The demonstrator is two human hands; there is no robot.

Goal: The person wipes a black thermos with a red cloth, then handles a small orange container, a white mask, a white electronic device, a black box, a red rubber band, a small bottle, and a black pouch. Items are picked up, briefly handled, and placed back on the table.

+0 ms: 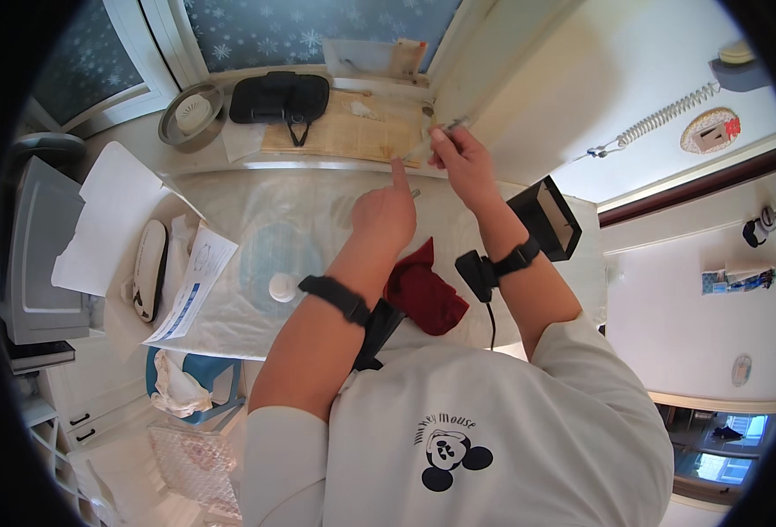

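My left hand (384, 211) is over the far side of the cloth-covered table (335, 316), its index finger stretched toward the windowsill and its other fingers curled. A small greyish end of something (416, 193) shows beside it; whether I hold it is unclear. Farther right and higher in the picture, my right hand (463, 161) pinches a small, partly clear object (455, 124), blurred and mostly hidden by the fingers. Something pale and thin seems to span the gap between both hands. Below them lies a crumpled dark red cloth (427, 290).
A small white round container (282, 288) stands left of my left forearm. At right is a black open box (546, 221). The sill bears a black case (279, 99), a yellowed sheet (341, 138) and a metal bowl (172, 128). Printed paper (197, 277) lies left.
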